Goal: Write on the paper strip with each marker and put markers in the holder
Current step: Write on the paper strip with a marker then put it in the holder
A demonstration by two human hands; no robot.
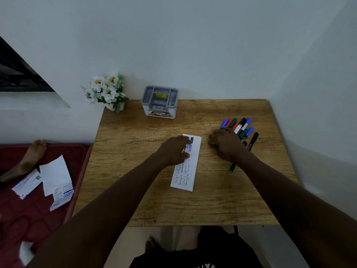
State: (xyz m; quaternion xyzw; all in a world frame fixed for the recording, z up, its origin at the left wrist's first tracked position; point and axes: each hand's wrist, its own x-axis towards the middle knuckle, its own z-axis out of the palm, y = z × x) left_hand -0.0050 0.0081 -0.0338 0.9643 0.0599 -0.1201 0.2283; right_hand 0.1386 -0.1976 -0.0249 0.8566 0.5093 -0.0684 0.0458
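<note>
Here's the wooden table (154, 206), and right in the middle of it lies the paper strip (185, 176), running away from the person and already carrying several lines of writing in different colours. At the back edge by the wall stands the grey desk holder (160, 113), well apart from everything else, and I can't make out any marker standing in it. The left hand (173, 149) lies on the far half of the strip, fingers bent down onto the paper, pinning it flat and gripping nothing. The right hand (227, 146) sits just beside the strip, fingers curled in, and it looks to have 1 green marker (232, 167) in its grip, the tail poking out below the wrist; whether the cap is on I cannot tell. Right behind it, the pile of markers (239, 126) is fanned out, blue, red, green and black. My read: writing stage, early on. Next call is tip to bare paper, then a long reach back to the holder.
</note>
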